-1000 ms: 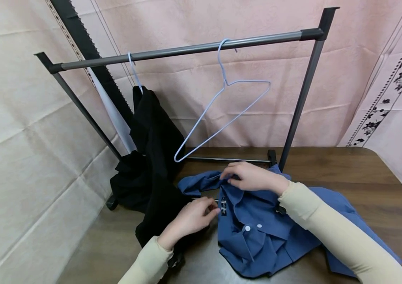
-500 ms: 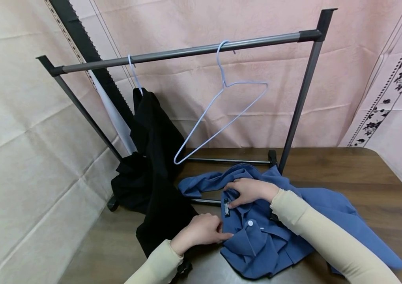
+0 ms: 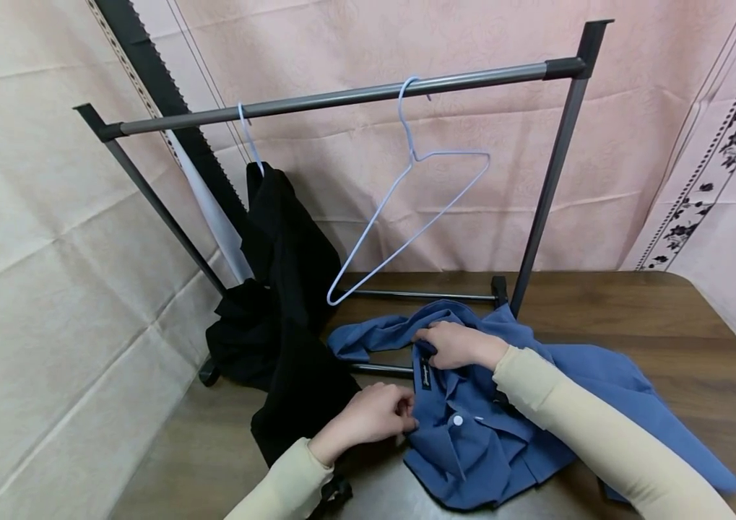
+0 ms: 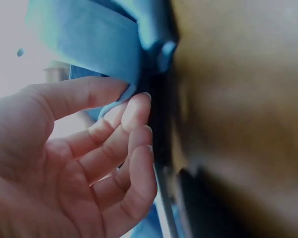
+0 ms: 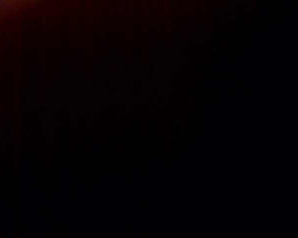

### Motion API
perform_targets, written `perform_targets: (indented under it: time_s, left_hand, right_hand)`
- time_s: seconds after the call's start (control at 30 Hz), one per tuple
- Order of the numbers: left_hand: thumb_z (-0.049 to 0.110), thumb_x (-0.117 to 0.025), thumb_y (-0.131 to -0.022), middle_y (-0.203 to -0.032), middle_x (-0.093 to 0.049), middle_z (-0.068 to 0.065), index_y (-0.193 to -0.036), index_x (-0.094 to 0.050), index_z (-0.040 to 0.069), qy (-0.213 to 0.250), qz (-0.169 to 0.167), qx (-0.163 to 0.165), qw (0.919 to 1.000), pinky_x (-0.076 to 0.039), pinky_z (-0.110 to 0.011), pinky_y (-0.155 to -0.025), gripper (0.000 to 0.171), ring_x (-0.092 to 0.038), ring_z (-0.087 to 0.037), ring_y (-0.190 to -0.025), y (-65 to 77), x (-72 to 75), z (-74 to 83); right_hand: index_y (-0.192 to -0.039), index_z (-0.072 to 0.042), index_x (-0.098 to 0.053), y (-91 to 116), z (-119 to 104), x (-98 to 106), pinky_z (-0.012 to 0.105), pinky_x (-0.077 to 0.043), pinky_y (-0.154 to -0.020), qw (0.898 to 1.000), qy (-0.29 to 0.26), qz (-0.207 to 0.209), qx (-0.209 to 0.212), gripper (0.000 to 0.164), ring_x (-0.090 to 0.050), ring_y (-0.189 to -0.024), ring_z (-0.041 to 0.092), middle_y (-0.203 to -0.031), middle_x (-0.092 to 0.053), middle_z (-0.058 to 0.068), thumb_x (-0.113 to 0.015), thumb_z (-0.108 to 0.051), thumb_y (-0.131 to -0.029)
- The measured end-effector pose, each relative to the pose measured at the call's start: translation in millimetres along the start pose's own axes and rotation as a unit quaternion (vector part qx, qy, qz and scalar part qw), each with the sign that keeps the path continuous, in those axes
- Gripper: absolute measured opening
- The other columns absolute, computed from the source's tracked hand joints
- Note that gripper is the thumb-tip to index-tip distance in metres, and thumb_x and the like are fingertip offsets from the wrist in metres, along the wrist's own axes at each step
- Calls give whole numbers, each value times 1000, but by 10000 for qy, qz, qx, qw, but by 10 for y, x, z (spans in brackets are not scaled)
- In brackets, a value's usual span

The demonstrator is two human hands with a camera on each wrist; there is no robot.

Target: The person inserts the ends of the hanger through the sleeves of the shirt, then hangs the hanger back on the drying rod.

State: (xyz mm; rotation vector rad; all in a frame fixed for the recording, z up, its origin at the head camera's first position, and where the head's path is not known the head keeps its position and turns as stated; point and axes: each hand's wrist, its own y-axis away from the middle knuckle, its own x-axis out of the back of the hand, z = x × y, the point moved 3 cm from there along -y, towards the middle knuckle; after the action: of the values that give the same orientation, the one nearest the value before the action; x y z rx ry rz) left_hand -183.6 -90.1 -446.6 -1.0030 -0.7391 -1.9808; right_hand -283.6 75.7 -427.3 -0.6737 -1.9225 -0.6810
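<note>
A blue shirt (image 3: 472, 469) with a dark label and white buttons lies rumpled on the table. My left hand (image 3: 373, 415) pinches the shirt's left edge below the label; in the left wrist view, the thumb and index finger of that hand (image 4: 84, 144) meet on the blue cloth (image 4: 99, 39). Higher up, my right hand (image 3: 461, 345) grips the collar area beside the label, its fingertips partly hidden in the folds. The right wrist view is almost wholly dark. Above the shirt, a bare light-blue hanger (image 3: 377, 211) hangs from the rack's rail.
A black garment (image 3: 289, 289) hangs on another light-blue hanger (image 3: 250, 137) at the left, its lower part spread on the table (image 3: 654, 310). The grey metal rack (image 3: 341, 96) stands across the back, with a low bar (image 3: 381, 370) running behind the left hand.
My left hand has moved right and reached the shirt's edge, where it now pinches the cloth. The right hand has come down slightly from the upper collar towards the label.
</note>
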Motion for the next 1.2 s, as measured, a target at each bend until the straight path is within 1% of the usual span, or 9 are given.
perform_targets:
  time_s: [0.1,0.23,0.43,0.6,0.73,0.9,1.0,1.07,1.2]
  left_hand:
    - [18,-74,-88,-65,-55,13,-77,-55,21,-20,299,-72,9995,-37,-22,-52,22,-48,-4,-53,-11,141,22]
    - [16,-69,-88,-63,-51,10,-81,-54,20,-81,830,-195,9963,-34,-23,-50,17,-45,-6,-51,-13,351,68]
    - [16,-65,-88,-61,-46,9,-87,-55,18,-180,1708,-320,9846,-34,-25,-47,10,-43,-7,-48,-10,651,119]
    - [17,-64,-94,-63,-48,5,-93,-56,18,-110,2578,-408,9653,-35,-27,-48,8,-46,-8,-52,-15,894,166]
    - [19,-63,-99,-70,-53,1,-99,-56,17,52,3150,-596,9472,-38,-30,-51,7,-47,-10,-55,-32,1044,228]
    - [19,-60,-102,-90,-64,-2,-105,-57,16,393,3594,-672,9299,-43,-33,-56,6,-51,-14,-58,-73,1150,268]
    - [19,-61,-102,-101,-68,-5,-106,-58,15,603,3857,-712,9179,-48,-34,-63,7,-60,-16,-69,-88,1217,285]
    - [18,-61,-102,-103,-69,-8,-106,-59,13,706,3987,-833,9105,-50,-34,-66,7,-64,-17,-75,-86,1284,311]
    - [16,-61,-102,-100,-71,-7,-107,-60,10,843,4228,-1130,8952,-48,-32,-62,8,-62,-16,-71,-49,1469,402]
  right_hand:
    - [-144,-7,-54,56,22,80,44,-47,-85,9997,-151,174,52,51,-60,-105,34,-137,-57,20,-65,-9,-94]
    - [-141,-5,-54,132,52,214,41,-44,-78,9980,-336,512,133,49,-58,-90,26,-129,-60,18,-64,-6,-93]
    - [-129,-2,-55,299,95,468,37,-45,-72,9910,-554,1218,100,42,-57,-78,21,-108,-66,14,-62,0,-87]
    - [-115,-5,-55,532,151,701,34,-41,-61,9786,-412,2017,24,27,-50,-63,16,-85,-61,6,-65,-4,-90]
    - [-103,-8,-57,753,119,896,33,-41,-61,9624,-256,2696,196,16,-49,-62,14,-76,-53,0,-67,-4,-90]
    - [-97,-11,-57,1025,32,1093,33,-46,-63,9473,-282,3181,266,13,-57,-71,15,-81,-61,1,-67,-5,-92]
    - [-98,-12,-57,1176,-38,1183,34,-48,-63,9398,-344,3390,262,12,-64,-77,16,-88,-67,2,-66,-5,-94]
    - [-98,-14,-57,1262,-97,1229,32,-48,-63,9345,-274,3533,324,13,-64,-77,15,-88,-68,1,-65,-5,-94]
    - [-102,-16,-57,1391,-235,1287,28,-46,-59,9262,-70,3727,566,17,-57,-69,10,-83,-64,-3,-65,-4,-93]
